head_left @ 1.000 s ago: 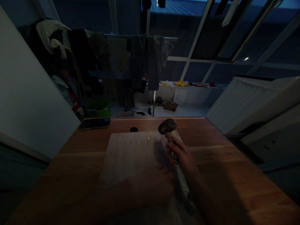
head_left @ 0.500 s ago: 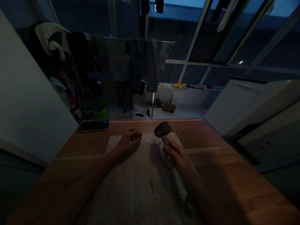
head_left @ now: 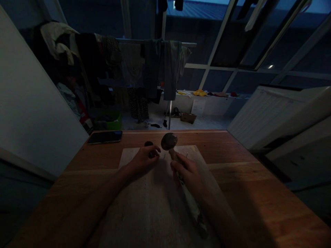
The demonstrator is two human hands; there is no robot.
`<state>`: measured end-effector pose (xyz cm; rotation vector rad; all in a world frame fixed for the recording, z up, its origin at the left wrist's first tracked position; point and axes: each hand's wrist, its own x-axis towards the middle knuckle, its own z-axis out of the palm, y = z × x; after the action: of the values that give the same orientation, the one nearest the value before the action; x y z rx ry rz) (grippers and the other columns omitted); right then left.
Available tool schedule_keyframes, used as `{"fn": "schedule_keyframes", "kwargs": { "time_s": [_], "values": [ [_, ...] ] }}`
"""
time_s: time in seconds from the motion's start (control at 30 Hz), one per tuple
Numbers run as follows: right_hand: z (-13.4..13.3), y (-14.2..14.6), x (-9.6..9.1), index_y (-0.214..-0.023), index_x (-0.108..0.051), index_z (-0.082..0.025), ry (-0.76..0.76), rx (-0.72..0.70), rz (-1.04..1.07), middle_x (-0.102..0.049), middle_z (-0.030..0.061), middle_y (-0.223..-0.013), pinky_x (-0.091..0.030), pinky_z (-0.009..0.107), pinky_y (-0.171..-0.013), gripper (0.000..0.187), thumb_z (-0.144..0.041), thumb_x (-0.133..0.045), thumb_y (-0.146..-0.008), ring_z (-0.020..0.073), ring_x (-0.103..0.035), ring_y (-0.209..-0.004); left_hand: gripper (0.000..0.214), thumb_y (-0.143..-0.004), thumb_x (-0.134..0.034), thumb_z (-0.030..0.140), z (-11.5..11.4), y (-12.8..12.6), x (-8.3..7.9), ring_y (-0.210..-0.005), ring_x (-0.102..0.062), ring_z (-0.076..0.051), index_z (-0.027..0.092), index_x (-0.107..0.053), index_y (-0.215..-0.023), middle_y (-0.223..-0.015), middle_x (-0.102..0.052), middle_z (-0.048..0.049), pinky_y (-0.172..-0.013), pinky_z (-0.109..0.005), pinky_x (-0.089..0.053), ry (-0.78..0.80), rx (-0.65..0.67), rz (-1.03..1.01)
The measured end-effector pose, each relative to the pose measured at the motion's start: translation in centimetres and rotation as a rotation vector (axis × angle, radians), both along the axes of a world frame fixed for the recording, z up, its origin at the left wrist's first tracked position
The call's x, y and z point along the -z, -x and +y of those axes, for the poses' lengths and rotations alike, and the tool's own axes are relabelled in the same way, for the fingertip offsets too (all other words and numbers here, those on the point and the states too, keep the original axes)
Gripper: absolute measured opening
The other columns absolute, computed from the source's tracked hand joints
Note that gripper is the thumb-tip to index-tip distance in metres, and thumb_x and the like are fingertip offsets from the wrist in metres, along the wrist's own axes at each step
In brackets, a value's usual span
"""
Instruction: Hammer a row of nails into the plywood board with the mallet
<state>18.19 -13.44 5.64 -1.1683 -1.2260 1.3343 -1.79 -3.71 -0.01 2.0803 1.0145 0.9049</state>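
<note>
A pale wooden board (head_left: 144, 206) lies on a brown wooden table (head_left: 245, 193). My right hand (head_left: 187, 172) is closed round the handle of a hammer (head_left: 169, 142), whose dark head hangs just above the board's far end. My left hand (head_left: 144, 159) rests on the far part of the board, its fingertips pinched together close to the hammer head, apparently on a small nail too dim to make out. A few small nails stand in a row near the board's far edge.
A dark phone (head_left: 104, 136) lies at the table's far left corner, and a small dark round object (head_left: 148, 143) sits just beyond the board. A white wall panel (head_left: 31, 103) flanks the left. Clothes hang on a drying rack (head_left: 144, 65) behind.
The hammer head has moved left, close to my left fingertips. My left hand went from the board's near part to its far edge a second ago and has stayed there.
</note>
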Motion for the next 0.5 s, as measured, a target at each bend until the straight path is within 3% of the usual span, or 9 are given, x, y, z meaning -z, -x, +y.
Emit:
{"fn": "schedule_keyframes", "kwargs": {
  "time_s": [0.13, 0.3, 0.5],
  "values": [
    [0.0, 0.1, 1.7, -0.095, -0.067, -0.023, -0.029, -0.011, -0.086, -0.057, -0.0035, -0.064, -0.038, 0.023, -0.038, 0.023, -0.043, -0.063, -0.085, 0.0121, -0.051, -0.045, 0.033, -0.079, -0.065, 0.015, 0.2, 0.0, 0.2, -0.07, -0.064, -0.014, 0.018, -0.07, -0.112, -0.079, -0.07, -0.0002, -0.066, -0.024, -0.047, 0.036, -0.024, -0.003],
    [0.0, 0.2, 2.2, -0.094, -0.067, -0.023, -0.025, -0.059, -0.065, -0.054, -0.0053, -0.063, -0.035, 0.024, -0.038, 0.022, -0.043, -0.06, -0.087, 0.0107, -0.045, -0.042, 0.033, -0.08, -0.065, 0.016, 0.3, 0.2, 0.3, -0.069, -0.062, -0.014, 0.017, -0.069, -0.112, -0.078, -0.068, 0.0, -0.065, -0.024, -0.046, -0.002, -0.011, 0.0],
    [0.1, 0.5, 2.5, -0.098, -0.069, -0.022, -0.068, -0.059, -0.12, -0.057, -0.0041, -0.067, -0.038, 0.024, -0.044, 0.023, -0.039, -0.06, -0.085, 0.0117, -0.05, -0.049, 0.044, -0.077, -0.065, 0.013, 0.3, 0.1, 0.5, -0.076, -0.063, -0.016, 0.016, -0.064, -0.122, -0.085, -0.068, -0.0014, -0.068, -0.026, -0.046, 0.01, -0.013, -0.013]
  ]
}}
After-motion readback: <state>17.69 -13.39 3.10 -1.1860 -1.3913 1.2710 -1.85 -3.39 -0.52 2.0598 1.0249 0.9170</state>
